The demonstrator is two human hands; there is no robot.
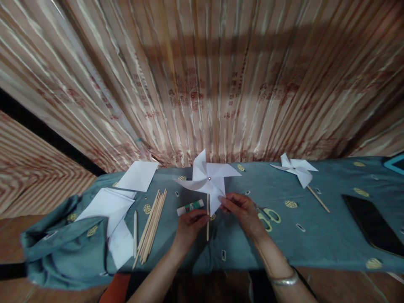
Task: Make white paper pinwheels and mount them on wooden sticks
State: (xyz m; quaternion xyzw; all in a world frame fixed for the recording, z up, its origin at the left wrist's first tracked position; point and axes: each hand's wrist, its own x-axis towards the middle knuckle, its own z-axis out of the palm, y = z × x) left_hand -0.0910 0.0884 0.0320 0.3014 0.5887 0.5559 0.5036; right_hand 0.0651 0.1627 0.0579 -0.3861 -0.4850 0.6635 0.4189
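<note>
A white paper pinwheel (208, 179) stands upright on a thin wooden stick (207, 225) over the teal cloth. My left hand (189, 225) is closed around the stick just below the paper. My right hand (241, 210) pinches the lower right blade of the pinwheel with its fingertips. A small metal pin shows at the pinwheel's centre. A glue stick (190, 207) lies on the cloth just behind my left hand.
A second pinwheel (298, 170) on a stick lies at the back right. Yellow-handled scissors (268, 216) rest beside my right hand. Several wooden sticks (151, 227), a pencil (135, 233) and white paper sheets (109, 206) lie to the left. A dark phone (372, 225) sits at the right. A striped curtain hangs behind the table (315, 240).
</note>
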